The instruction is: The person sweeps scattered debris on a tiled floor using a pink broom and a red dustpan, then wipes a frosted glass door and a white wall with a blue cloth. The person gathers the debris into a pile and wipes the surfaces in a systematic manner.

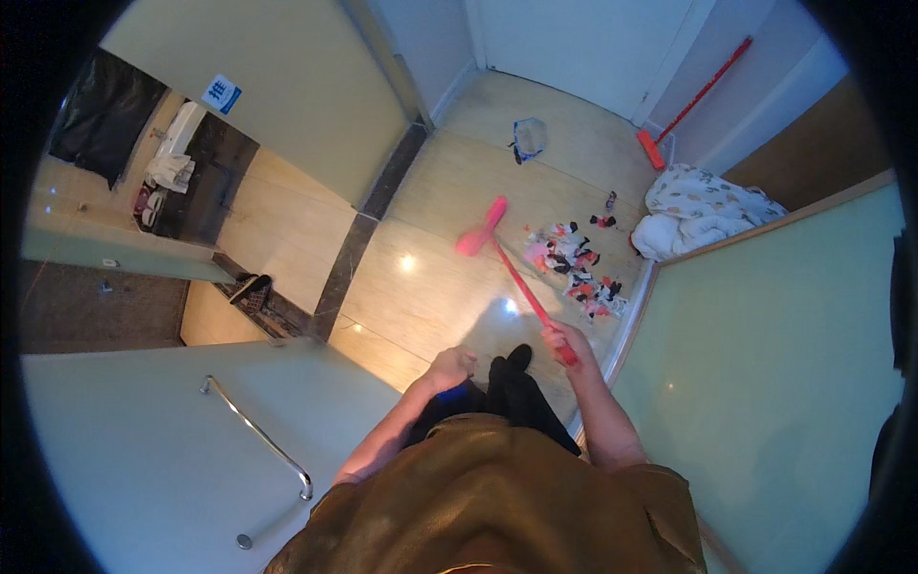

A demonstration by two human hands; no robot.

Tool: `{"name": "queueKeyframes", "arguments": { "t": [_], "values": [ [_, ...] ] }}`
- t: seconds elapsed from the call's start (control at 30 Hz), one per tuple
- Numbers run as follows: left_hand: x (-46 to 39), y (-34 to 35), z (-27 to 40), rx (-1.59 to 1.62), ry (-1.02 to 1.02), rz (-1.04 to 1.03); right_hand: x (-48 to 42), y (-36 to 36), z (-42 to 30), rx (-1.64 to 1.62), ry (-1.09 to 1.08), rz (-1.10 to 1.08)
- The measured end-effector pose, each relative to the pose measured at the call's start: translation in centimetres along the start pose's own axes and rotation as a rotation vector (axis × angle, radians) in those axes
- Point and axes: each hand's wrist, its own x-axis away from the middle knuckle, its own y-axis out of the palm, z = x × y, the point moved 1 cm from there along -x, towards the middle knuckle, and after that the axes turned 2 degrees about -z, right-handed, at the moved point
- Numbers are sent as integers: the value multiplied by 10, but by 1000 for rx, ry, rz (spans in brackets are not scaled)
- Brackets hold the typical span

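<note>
My right hand (568, 344) grips the red handle of a broom (520, 283). The pink broom head, slightly blurred, is at the far end of the handle, over the tiled floor. Right of it lies a pile of litter (566, 251), with white, black, red and pink scraps. A few scraps lie apart from the pile, farther off. My left hand (453, 367) is near my waist, left of my legs. Its fingers are curled, and nothing shows in them. Beyond the broom, a clear plastic bag with blue parts (531, 139) lies on the floor.
A red-handled floor tool (651, 149) leans in the far right corner beside bundled patterned white bedding (710, 208). Closed white door (574, 43) at the back. Frosted glass panels stand at right and lower left, the latter with a metal handle (265, 438). A dark slipper (250, 288) lies left.
</note>
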Motion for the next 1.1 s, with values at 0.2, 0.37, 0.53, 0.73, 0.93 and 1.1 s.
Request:
{"name": "queueKeyframes", "arguments": {
  "t": [0.2,0.37,0.53,0.73,0.93,1.1],
  "values": [
    [-37,3,33,21,66,2,103,12,-23,376,-228,274],
    [-61,3,49,32,216,-27,124,44,-16,480,-272,355],
    [-89,-3,39,69,225,-91,127,72,-10,321,-236,222],
    [-122,-43,62,-83,254,-141,91,91,-11,243,-198,144],
    [-145,-104,84,-101,261,-153,100,68,-13,301,-165,390],
    [-160,-141,94,-158,249,-171,93,103,5,283,-200,451]
  ]
}}
